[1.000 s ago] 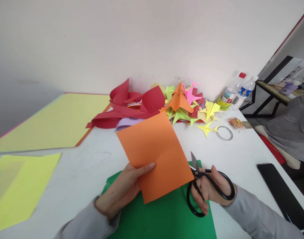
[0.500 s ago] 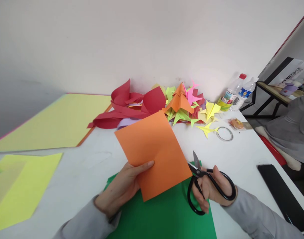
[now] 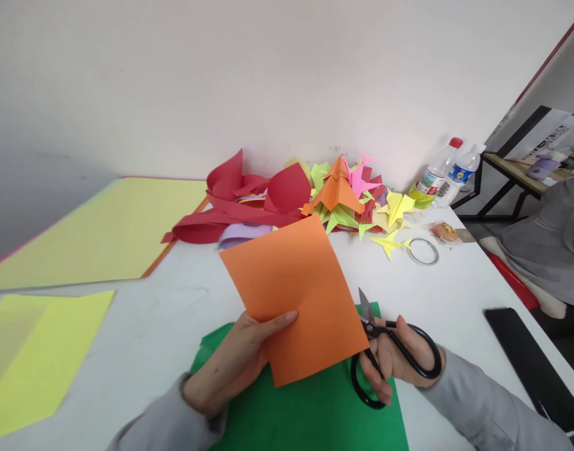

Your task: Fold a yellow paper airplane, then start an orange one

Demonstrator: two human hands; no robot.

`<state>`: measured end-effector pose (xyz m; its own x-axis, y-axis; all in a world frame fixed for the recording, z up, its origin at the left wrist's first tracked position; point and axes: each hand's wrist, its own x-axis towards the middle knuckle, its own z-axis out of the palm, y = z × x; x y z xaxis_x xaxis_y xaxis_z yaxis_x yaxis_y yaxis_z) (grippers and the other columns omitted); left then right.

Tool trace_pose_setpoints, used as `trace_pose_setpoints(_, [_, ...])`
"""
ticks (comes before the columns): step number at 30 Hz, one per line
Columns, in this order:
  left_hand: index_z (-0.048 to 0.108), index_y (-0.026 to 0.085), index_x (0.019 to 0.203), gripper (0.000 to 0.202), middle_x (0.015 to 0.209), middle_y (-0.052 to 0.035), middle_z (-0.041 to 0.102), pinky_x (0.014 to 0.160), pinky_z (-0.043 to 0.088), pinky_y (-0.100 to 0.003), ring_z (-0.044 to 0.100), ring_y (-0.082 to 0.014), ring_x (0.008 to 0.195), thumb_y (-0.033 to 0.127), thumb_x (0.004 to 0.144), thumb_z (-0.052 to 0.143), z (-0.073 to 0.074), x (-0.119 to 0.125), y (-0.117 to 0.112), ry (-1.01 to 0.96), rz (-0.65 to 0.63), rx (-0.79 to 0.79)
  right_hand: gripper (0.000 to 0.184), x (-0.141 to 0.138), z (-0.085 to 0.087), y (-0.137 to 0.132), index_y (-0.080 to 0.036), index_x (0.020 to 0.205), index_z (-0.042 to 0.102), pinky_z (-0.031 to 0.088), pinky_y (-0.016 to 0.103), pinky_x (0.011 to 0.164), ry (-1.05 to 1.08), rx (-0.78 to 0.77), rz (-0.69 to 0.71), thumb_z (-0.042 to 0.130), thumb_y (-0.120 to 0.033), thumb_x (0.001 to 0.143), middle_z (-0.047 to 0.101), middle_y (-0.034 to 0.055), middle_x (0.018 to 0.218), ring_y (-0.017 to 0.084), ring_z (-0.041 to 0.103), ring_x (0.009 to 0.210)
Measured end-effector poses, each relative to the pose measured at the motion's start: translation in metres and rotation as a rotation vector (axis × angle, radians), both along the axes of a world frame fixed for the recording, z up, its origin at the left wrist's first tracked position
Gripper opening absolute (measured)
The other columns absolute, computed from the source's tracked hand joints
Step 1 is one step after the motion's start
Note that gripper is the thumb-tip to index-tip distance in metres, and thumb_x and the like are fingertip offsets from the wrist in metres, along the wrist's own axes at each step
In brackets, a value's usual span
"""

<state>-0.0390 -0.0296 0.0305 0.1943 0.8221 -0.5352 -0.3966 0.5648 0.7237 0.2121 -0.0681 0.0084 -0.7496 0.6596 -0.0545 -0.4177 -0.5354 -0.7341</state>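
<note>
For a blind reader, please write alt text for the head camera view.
A left hand holds up an orange paper sheet while the right hand holds black scissors at its right edge, above a green sheet on a white table. Colourful folded paper shapes lie behind.

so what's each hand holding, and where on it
The left hand holds the orange paper by its lower left edge, thumb on top. The right hand holds the black scissors by the handle loops, fingers through them.

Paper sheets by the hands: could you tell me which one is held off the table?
The orange sheet, pinched in the left hand; the green sheet lies flat on the table beneath it.
</note>
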Motion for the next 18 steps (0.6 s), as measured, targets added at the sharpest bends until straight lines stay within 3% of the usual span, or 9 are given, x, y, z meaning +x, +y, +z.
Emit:
trace_pose_setpoints(9, [0.057,0.024,0.134,0.076,0.126,-0.0102,0.069,0.083,0.062,-0.035,0.068,-0.0307,0.109,0.02,0.065,0.086,0.0003,0.0005,0.0003,0.019,0.027,-0.015,0.074,-0.0001,-0.0002,-0.0005,-0.018,0.119,0.054,0.032,0.022,0.042,-0.034,0.01,-0.054,0.038,-0.081,0.084,0.06,-0.001,0.064,0.01,0.047,0.041])
trace_pose_setpoints(14, [0.058,0.025,0.133,0.073,0.13,-0.0101,0.066,0.084,0.062,-0.034,0.067,-0.0307,0.111,0.02,0.066,0.085,0.0003,-0.0001,0.0021,0.003,0.042,0.01,0.073,-0.0007,0.0004,0.0005,-0.015,0.086,0.061,0.032,0.022,0.041,-0.021,0.024,-0.057,0.035,-0.083,0.083,0.056,-0.0005,0.06,0.009,0.045,0.04])
trace_pose_setpoints(18, [0.057,0.024,0.134,0.075,0.131,-0.0112,0.065,0.079,0.063,-0.031,0.067,-0.0311,0.112,0.018,0.065,0.085,0.0014,-0.0011,0.0034,0.001,0.049,0.01,0.073,-0.0009,0.0006,-0.0002,-0.014,0.078,0.061,0.034,0.023,0.04,-0.02,0.022,-0.072,0.036,-0.082,0.083,0.056,0.0012,0.059,0.009,0.044,0.04])
